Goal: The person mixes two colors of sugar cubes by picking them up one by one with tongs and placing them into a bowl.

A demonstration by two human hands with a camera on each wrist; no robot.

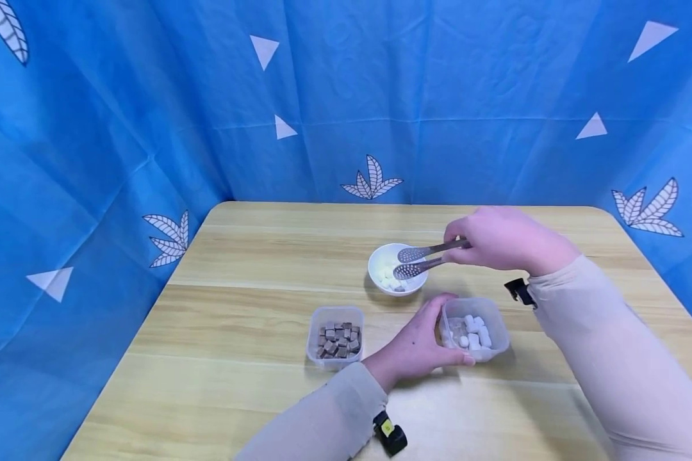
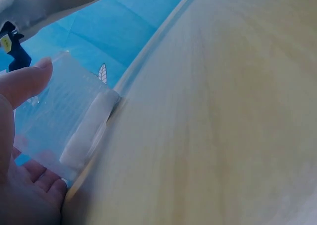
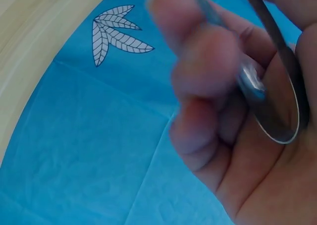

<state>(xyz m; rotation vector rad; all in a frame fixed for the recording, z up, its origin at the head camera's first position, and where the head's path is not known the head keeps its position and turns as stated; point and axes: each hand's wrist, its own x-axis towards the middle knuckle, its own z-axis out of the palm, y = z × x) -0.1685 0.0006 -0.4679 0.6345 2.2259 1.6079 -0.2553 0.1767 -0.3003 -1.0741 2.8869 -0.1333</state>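
Observation:
My right hand (image 1: 498, 240) grips a pair of metal tongs (image 1: 432, 247) with perforated ends. The tong ends are spread apart over a small white bowl (image 1: 375, 276), and nothing shows between them. Pale, whitish pieces (image 1: 387, 282) lie inside the bowl. Thumb on the near side and fingers on the far side, my left hand (image 1: 418, 342) holds a translucent plastic container (image 1: 498, 320) on the table. White pieces (image 1: 477, 333), some block-shaped, sit in it, mostly toward its right side. In the right wrist view, the curved bend of the tongs (image 3: 290, 136) rests by the palm.
Left of my left hand stands a second translucent container (image 1: 323, 315) with brown cubes (image 1: 339, 340). Everything stands on a light wooden table (image 1: 236, 333). A blue curtain (image 1: 334, 89) with leaf and triangle prints hangs behind the table and along its sides.

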